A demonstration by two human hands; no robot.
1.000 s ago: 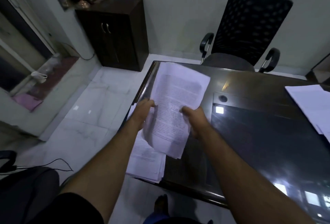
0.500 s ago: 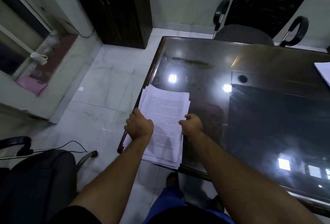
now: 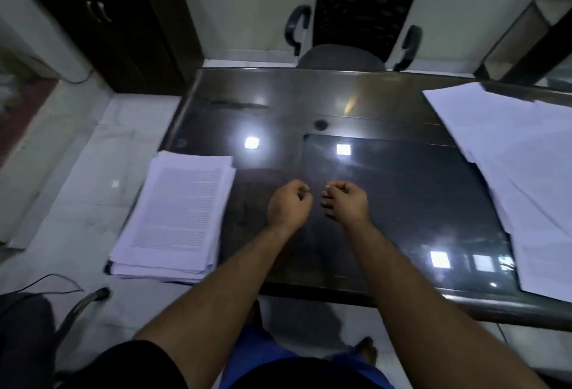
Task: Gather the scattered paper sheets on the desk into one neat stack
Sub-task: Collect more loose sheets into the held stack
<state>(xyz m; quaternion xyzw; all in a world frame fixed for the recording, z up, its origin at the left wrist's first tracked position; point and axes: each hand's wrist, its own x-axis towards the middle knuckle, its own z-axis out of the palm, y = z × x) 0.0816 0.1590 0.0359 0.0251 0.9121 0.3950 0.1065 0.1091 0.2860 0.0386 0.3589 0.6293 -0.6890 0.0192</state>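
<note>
A stack of printed paper sheets (image 3: 176, 215) lies on the left end of the dark glossy desk (image 3: 356, 103), its left side overhanging the desk edge. Loose white sheets (image 3: 520, 165) lie overlapping and fanned out along the right side of the desk. My left hand (image 3: 288, 202) and my right hand (image 3: 345, 202) hover side by side over the desk's middle, both loosely curled with nothing in them. Both hands are well apart from either group of paper.
A black mesh office chair (image 3: 353, 32) stands behind the far edge of the desk. A dark wooden cabinet (image 3: 105, 29) stands at the back left on the white tiled floor. Another chair's armrest (image 3: 83, 305) and a cable lie low on the left.
The hands set the held sheets down on the left stack, let go, and moved right to the desk's middle. The view swung right, bringing the loose sheets on the right into sight.
</note>
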